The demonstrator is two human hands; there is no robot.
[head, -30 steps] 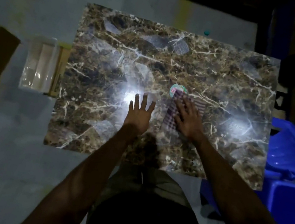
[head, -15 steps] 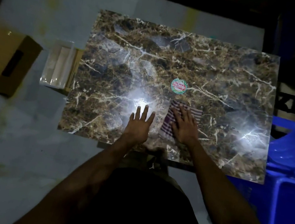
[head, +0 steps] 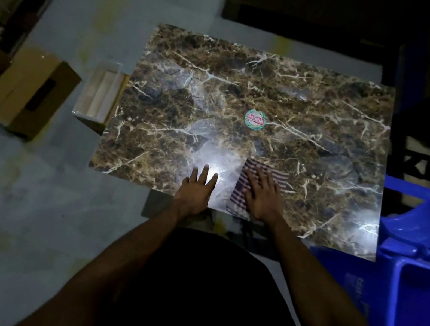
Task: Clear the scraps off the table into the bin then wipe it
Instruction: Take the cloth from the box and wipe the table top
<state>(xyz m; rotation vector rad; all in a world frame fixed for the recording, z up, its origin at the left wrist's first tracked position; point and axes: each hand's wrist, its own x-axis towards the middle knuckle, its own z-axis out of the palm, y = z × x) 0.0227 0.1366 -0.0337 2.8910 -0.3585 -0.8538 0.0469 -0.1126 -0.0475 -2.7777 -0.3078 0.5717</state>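
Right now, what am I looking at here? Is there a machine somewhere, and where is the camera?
There is no machine: a person works with bare hands, and the single picture comes from a camera worn on their head, looking down. Below is a marble-patterned table with a round sticker near its middle. The right hand lies flat on a striped cloth near the table's close edge, pressing it to wipe. The left hand rests open on the tabletop beside it, holding nothing. On the floor stand a cardboard box to the left and a blue plastic bin to the right.

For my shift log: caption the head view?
Right hand presses striped cloth on marble table; left hand rests flat.
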